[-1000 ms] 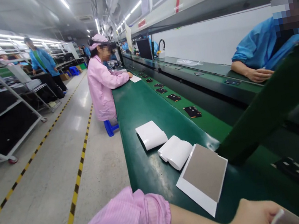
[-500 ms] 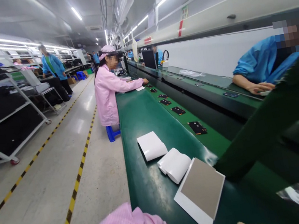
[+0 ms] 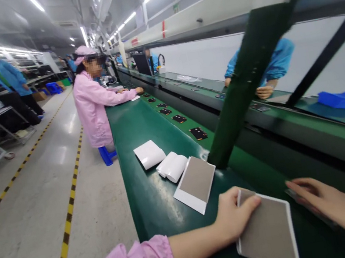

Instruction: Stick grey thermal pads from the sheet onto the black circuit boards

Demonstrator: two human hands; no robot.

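Note:
My left hand (image 3: 236, 215) rests on the green bench (image 3: 149, 204) at the bottom of the view. Its thumb and fingers are closed on the top corner of a grey-brown sheet with a white border (image 3: 268, 236). My right hand (image 3: 322, 205) is just right of that sheet, with its fingers pinched along a thin dark piece (image 3: 306, 207) that I cannot name. A second grey-brown sheet on white backing (image 3: 195, 182) lies flat on the bench a little beyond my left hand.
Two curled white sheets (image 3: 172, 166) (image 3: 148, 153) lie farther along the bench. Black parts (image 3: 198, 133) ride the conveyor strip. A slanted green post (image 3: 245, 85) stands close ahead. A seated person in pink (image 3: 91, 103) works farther along, and a blue-sleeved arm (image 3: 265, 88) rests opposite.
The view has swung right and down. Both my hands have come into view, the left one bringing a grey-brown sheet onto the bench and the right one now beside it.

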